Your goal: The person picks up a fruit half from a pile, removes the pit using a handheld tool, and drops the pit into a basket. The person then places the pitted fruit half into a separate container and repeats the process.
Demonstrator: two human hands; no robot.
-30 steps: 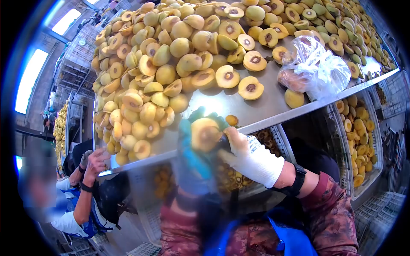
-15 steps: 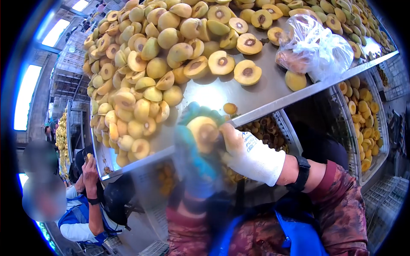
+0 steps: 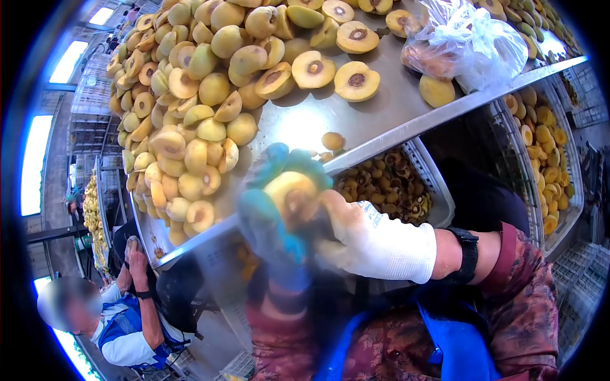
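My left hand, in a teal and grey glove, is closed around a yellow peach half with its cut face toward me. The darker pit area shows in its middle. My right hand, in a white knitted glove, presses curled fingers against the right side of this fruit. Whatever those fingers hold is hidden and blurred. Both hands are over the front edge of the metal table. A small round yellow piece lies on the metal just beyond them.
A big heap of peach halves covers the table's left and back. A clear plastic bag sits at the right beside a single peach. Below are a crate of pits and a crate of halves. A co-worker sits at left.
My view has shifted slightly, moving the table and heap up and left in the picture. Both hands stay together at the same peach half. The co-worker's hands have lowered a little.
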